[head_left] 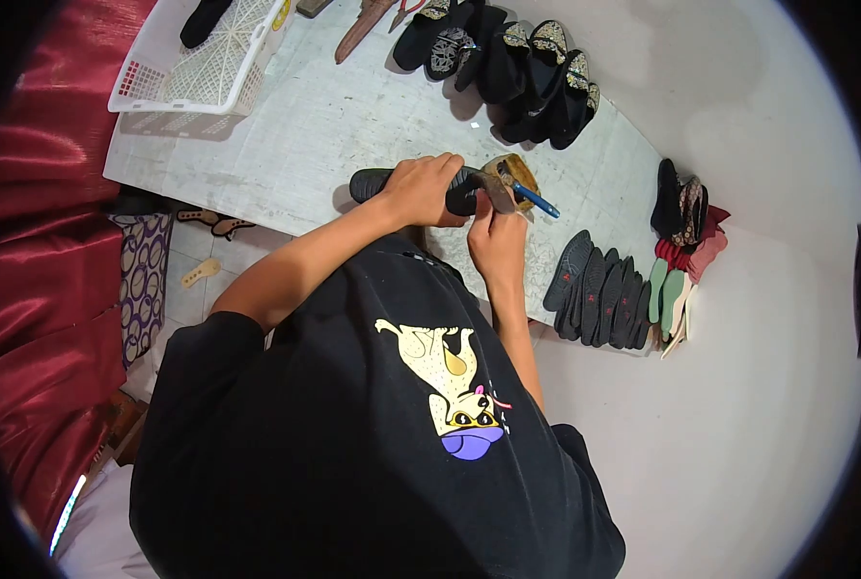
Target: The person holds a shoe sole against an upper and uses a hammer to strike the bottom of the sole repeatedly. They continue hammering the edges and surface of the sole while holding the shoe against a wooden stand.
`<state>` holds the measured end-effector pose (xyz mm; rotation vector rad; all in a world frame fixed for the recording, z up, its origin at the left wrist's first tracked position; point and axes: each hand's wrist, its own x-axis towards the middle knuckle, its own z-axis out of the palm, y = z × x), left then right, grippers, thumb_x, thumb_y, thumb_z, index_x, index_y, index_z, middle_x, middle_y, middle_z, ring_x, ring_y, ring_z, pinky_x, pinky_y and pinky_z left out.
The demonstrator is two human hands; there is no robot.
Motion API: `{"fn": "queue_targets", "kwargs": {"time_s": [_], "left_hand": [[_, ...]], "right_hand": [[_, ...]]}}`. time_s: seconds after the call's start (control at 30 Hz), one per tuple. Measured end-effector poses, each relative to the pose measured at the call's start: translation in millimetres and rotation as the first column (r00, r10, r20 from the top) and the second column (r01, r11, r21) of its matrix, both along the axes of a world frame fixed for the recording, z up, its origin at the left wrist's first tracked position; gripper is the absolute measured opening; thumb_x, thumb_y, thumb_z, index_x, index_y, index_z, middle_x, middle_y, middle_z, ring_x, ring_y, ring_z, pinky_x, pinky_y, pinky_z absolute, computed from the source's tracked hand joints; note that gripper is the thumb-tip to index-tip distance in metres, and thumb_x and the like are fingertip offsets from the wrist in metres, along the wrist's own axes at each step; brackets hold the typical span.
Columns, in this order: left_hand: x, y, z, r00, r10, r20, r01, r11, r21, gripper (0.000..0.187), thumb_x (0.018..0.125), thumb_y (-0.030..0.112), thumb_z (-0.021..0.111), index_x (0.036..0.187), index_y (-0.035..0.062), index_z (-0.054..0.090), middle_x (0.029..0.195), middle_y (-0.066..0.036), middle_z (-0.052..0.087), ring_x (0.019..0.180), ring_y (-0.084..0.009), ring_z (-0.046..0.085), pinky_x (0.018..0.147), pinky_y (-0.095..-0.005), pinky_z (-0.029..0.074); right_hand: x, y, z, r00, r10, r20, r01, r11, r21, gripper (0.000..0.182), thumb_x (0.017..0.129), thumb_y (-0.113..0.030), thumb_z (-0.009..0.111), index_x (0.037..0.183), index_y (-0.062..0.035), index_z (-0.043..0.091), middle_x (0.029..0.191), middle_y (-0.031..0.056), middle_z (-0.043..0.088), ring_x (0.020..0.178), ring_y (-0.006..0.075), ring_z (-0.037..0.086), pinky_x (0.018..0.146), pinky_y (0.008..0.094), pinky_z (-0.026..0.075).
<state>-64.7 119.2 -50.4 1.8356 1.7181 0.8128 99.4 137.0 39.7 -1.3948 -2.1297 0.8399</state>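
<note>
My left hand [427, 190] is wrapped over a black shoe [369, 184], which it holds close above the table. At the shoe's right end there is a curved brownish-grey piece [497, 192]. The fingers of my right hand [497, 239] are closed at the lower edge of this piece, and the fingertips are partly hidden. Just beyond both hands stands a small yellowish-brown pot [524, 166]. A blue-handled tool [537, 201] leans across it, pointing down to the right.
Several black shoes with patterned linings [508, 63] stand at the table's [305, 125] far side. Dark soles [599, 294] are lined up at the right edge, beside green and pink pieces [672, 294]. A white plastic basket [233, 96] sits at far left, near pliers [406, 12].
</note>
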Motion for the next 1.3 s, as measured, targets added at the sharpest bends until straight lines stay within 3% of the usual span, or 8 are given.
{"fn": "queue_targets", "kwargs": {"time_s": [0.13, 0.2, 0.43, 0.6, 0.93, 1.03, 1.1, 1.3], "left_hand": [[-3, 1, -1, 0.999, -0.029, 0.017, 0.028, 0.999, 0.039, 0.083, 0.07, 0.046, 0.093, 0.129, -0.0006, 0.059, 0.116, -0.022, 0.072, 0.106, -0.0426, 0.073, 0.089, -0.0508, 0.059], [-2, 0, 0, 1.0, -0.01, 0.017, 0.01, 0.999, 0.035, 0.081, 0.07, 0.044, 0.092, 0.129, 0.0001, 0.059, 0.117, -0.022, 0.072, 0.105, -0.0428, 0.073, 0.089, -0.0508, 0.059], [-4, 0, 3, 0.999, -0.024, 0.03, 0.025, 0.999, -0.02, 0.079, 0.072, 0.044, 0.092, 0.13, 0.0001, 0.059, 0.117, -0.022, 0.072, 0.106, -0.0427, 0.073, 0.089, -0.0511, 0.059], [0, -1, -1, 1.0, 0.0, 0.013, 0.0, 1.0, 0.018, 0.081, 0.072, 0.048, 0.092, 0.128, -0.0015, 0.061, 0.118, -0.022, 0.072, 0.108, -0.0427, 0.072, 0.091, -0.0502, 0.058], [-5, 0, 6, 1.0, -0.011, -0.01, 0.011, 1.0, -0.028, 0.081, 0.073, 0.045, 0.088, 0.134, -0.0012, 0.06, 0.12, -0.023, 0.072, 0.111, -0.0421, 0.072, 0.092, -0.0499, 0.058], [-10, -1, 6, 0.999, -0.018, 0.046, 0.019, 1.0, -0.013, 0.083, 0.071, 0.048, 0.089, 0.135, 0.0026, 0.061, 0.123, -0.02, 0.072, 0.111, -0.0403, 0.072, 0.092, -0.0496, 0.059], [-17, -3, 6, 1.0, -0.011, 0.024, 0.011, 1.0, 0.008, 0.099, 0.066, 0.07, 0.09, 0.136, 0.0053, 0.063, 0.12, -0.017, 0.073, 0.11, -0.0387, 0.073, 0.091, -0.05, 0.059], [-19, -5, 12, 1.0, -0.03, -0.004, 0.029, 0.996, -0.081, 0.099, 0.062, 0.068, 0.093, 0.135, 0.0073, 0.063, 0.112, -0.015, 0.077, 0.105, -0.0388, 0.075, 0.089, -0.0504, 0.06]], "right_hand": [[-2, 7, -2, 0.997, 0.01, 0.078, -0.005, 0.998, -0.06, 0.015, 0.1, -0.008, 0.059, 0.111, 0.0006, 0.063, 0.081, 0.0298, 0.071, 0.078, 0.0516, 0.071, 0.067, 0.0555, 0.055], [-5, 7, -5, 0.997, 0.029, -0.075, -0.025, 0.998, 0.061, 0.014, 0.1, -0.008, 0.058, 0.11, 0.0008, 0.062, 0.083, 0.0297, 0.072, 0.079, 0.0514, 0.071, 0.067, 0.0561, 0.055], [-4, 6, -1, 0.997, 0.066, -0.05, -0.064, 0.997, 0.032, 0.016, 0.098, -0.005, 0.06, 0.113, 0.0014, 0.063, 0.086, 0.0287, 0.073, 0.081, 0.0514, 0.072, 0.067, 0.0561, 0.055], [0, -5, 7, 1.0, 0.024, 0.02, -0.022, 0.993, -0.116, 0.018, 0.097, -0.002, 0.058, 0.113, 0.0012, 0.065, 0.089, 0.028, 0.074, 0.084, 0.05, 0.073, 0.069, 0.0543, 0.057], [1, -17, -1, 0.999, 0.006, -0.047, -0.01, 0.997, -0.081, 0.018, 0.096, -0.002, 0.057, 0.111, 0.0012, 0.066, 0.09, 0.0304, 0.074, 0.086, 0.0519, 0.073, 0.072, 0.0564, 0.058], [-1, -9, -3, 0.999, 0.027, 0.041, -0.022, 0.993, -0.114, 0.018, 0.098, -0.006, 0.058, 0.113, 0.0022, 0.066, 0.085, 0.0318, 0.072, 0.082, 0.0528, 0.072, 0.072, 0.0578, 0.057], [-3, -4, 3, 0.996, 0.023, 0.083, -0.011, 0.989, -0.15, 0.02, 0.101, -0.012, 0.059, 0.113, 0.003, 0.065, 0.079, 0.0328, 0.07, 0.079, 0.0539, 0.071, 0.071, 0.0591, 0.056], [-2, -1, 4, 0.997, 0.032, 0.076, -0.019, 0.985, -0.17, 0.021, 0.104, -0.017, 0.06, 0.109, 0.0028, 0.065, 0.08, 0.0342, 0.07, 0.08, 0.0555, 0.07, 0.07, 0.0606, 0.055]]}}
